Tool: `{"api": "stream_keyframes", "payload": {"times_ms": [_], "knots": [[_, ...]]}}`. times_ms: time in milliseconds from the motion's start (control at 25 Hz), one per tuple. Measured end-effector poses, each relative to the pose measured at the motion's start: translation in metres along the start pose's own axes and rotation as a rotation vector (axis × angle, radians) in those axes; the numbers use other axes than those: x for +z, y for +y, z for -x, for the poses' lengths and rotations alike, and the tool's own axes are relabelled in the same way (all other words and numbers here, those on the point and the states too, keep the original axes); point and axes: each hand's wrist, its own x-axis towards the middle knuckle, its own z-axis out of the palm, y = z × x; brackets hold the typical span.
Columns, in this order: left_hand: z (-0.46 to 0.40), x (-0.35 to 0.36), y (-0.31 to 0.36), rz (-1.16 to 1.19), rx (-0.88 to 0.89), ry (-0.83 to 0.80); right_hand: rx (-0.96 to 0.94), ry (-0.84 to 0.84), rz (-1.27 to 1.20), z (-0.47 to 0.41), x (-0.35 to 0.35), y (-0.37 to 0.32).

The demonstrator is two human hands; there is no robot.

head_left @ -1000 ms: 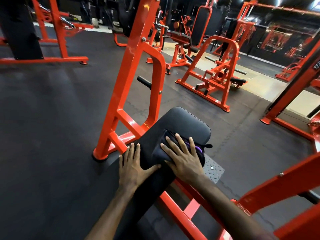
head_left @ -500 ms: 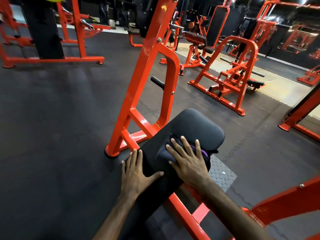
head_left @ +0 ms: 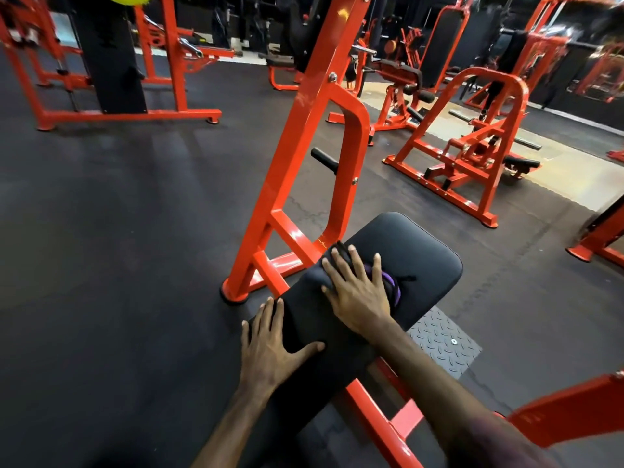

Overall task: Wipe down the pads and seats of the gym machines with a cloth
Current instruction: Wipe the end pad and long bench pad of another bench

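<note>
A long black padded seat point(head_left: 418, 255) of an orange machine runs from the bottom centre up to the right. My right hand point(head_left: 358, 292) lies flat with fingers spread on a dark cloth with purple trim point(head_left: 393, 287), pressing it onto the pad. Most of the cloth is hidden under the palm. My left hand point(head_left: 270, 346) rests flat on the pad's left edge, thumb stretched across the top.
The machine's orange upright frame point(head_left: 304, 157) rises just left of the pad, with a black peg point(head_left: 324, 158). A steel tread plate point(head_left: 442, 339) lies right of the pad. More orange machines point(head_left: 472, 140) stand behind on black rubber floor point(head_left: 118, 231).
My right hand has slid the cloth a little leftward across the pad. The left hand stays planted on the pad's edge. The view has shifted, framing things further right.
</note>
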Motion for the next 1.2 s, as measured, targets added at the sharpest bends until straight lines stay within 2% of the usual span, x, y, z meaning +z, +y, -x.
{"api": "stream_keyframes", "payload": {"times_ms": [80, 200, 320, 480, 520, 680, 760, 880, 920, 1000, 1080, 1120, 1200], "knots": [[0.0, -0.001, 0.0, -0.005, 0.006, -0.006, 0.09, -0.072, -0.019, -0.027, 0.0, -0.028], [0.002, 0.0, -0.003, 0.013, 0.007, -0.009, -0.128, -0.083, -0.001, -0.005, 0.012, -0.05], [0.005, 0.001, -0.011, 0.013, -0.001, 0.006, -0.28, -0.045, 0.015, 0.025, 0.009, -0.028], [0.007, 0.0, -0.012, 0.001, 0.003, 0.006, 0.018, -0.087, -0.011, -0.013, 0.005, -0.047], [0.009, 0.001, -0.012, 0.002, 0.001, 0.016, 0.02, -0.092, -0.021, -0.012, 0.006, -0.06], [0.017, 0.004, -0.021, 0.01, -0.019, 0.032, -0.274, -0.024, 0.004, 0.046, 0.015, -0.055], [0.022, 0.003, -0.026, 0.001, -0.028, 0.006, -0.228, 0.04, 0.039, 0.049, 0.01, -0.037], [0.025, 0.0, -0.027, 0.002, -0.014, 0.014, 0.033, 0.01, -0.012, 0.016, 0.004, -0.053], [0.025, 0.001, -0.027, 0.002, -0.013, 0.014, 0.031, -0.005, -0.028, 0.014, 0.004, -0.065], [0.025, 0.001, -0.029, 0.001, -0.007, 0.022, -0.122, 0.019, -0.02, 0.035, 0.014, -0.074], [0.027, 0.003, -0.032, 0.0, 0.0, 0.03, -0.259, 0.066, 0.001, 0.071, 0.018, -0.054], [0.028, 0.004, -0.034, -0.003, 0.005, 0.033, -0.267, 0.104, 0.011, 0.082, 0.016, -0.041], [0.031, 0.005, -0.037, -0.006, 0.016, 0.034, -0.127, 0.145, 0.028, 0.08, 0.011, -0.029]]}}
